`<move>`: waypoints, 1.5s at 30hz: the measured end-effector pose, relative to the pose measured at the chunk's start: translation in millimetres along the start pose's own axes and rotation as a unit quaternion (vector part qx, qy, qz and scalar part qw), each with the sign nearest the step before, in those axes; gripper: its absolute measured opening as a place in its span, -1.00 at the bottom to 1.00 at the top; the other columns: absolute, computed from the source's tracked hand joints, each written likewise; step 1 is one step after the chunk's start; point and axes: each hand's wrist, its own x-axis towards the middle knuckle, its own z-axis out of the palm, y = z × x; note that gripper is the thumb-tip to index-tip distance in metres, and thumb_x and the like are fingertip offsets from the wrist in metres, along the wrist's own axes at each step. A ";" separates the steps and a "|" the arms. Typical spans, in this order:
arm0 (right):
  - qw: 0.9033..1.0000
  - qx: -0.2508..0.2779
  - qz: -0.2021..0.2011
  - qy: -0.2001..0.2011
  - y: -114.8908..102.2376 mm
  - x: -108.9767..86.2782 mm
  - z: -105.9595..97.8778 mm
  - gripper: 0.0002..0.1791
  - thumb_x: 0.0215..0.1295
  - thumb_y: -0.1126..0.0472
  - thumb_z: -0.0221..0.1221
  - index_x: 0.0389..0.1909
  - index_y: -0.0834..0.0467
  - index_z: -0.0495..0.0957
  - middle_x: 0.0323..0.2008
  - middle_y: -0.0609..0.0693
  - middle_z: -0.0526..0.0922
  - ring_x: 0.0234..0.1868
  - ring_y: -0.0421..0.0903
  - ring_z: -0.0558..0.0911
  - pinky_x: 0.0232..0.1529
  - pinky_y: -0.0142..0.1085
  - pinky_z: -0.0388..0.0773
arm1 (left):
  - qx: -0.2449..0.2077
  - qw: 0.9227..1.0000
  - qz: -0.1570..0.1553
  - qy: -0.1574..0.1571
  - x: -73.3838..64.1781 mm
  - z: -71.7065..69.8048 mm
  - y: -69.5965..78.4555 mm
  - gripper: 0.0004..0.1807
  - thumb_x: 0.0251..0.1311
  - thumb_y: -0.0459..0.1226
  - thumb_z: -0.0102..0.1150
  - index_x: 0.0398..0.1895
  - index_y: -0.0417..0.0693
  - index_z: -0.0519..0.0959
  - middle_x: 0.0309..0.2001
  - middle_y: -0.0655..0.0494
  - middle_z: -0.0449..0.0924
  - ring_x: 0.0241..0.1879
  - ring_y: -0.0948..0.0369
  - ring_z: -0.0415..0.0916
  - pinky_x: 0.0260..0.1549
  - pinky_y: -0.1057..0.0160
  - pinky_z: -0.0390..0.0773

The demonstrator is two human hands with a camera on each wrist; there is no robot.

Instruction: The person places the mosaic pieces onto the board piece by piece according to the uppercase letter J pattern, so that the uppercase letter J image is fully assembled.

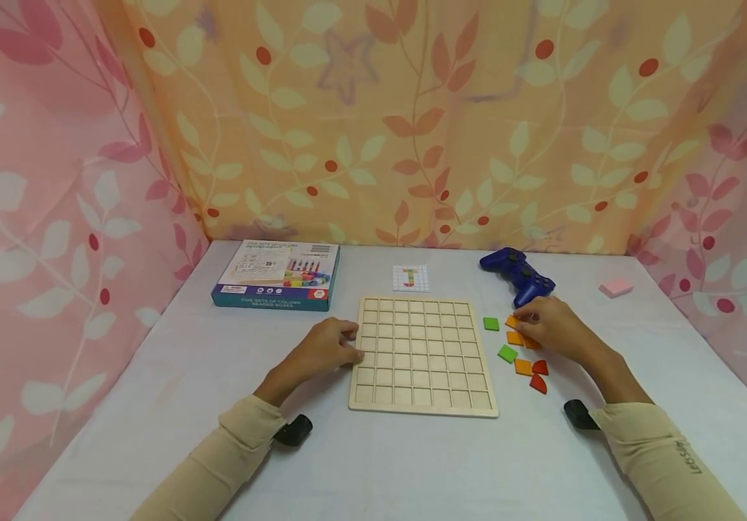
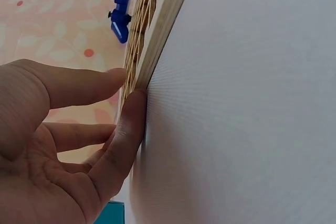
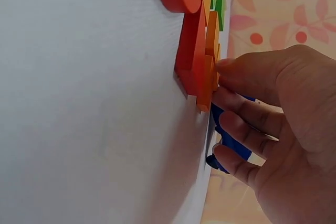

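Chief risk: the right hand (image 1: 552, 329) could knock the neighbouring tiles (image 1: 515, 338), since they lie close about its fingertips; the orange tile (image 1: 511, 321), being thin, could slip from a shallow hold; it lies right of the board (image 1: 422, 360), between thumb and fingertip, which appear to pinch it; the left hand (image 1: 324, 344) grips the board's left edge, fingers curled.

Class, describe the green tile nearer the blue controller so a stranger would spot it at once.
Find the wooden grid board on the white table. Right of it lie small tiles, and the green tile is closest to the board. It lies nearly square with the board, while the other green tile is turned askew, nearer the red pieces.
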 end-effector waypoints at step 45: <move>0.987 0.035 -0.160 -0.004 -88.2 42.8 27.8 -0.70 0.36 0.18 0.41 -0.01 0.28 0.78 -0.18 0.04 0.76 -0.09 0.04 0.57 -0.04 -0.13 0.46 | 0.009 1.000 -0.002 0.008 -2.4 3.5 2.7 -0.33 0.20 -0.39 0.51 0.39 -0.37 0.52 0.03 -0.04 0.60 -0.14 0.15 0.50 -0.22 0.28 0.58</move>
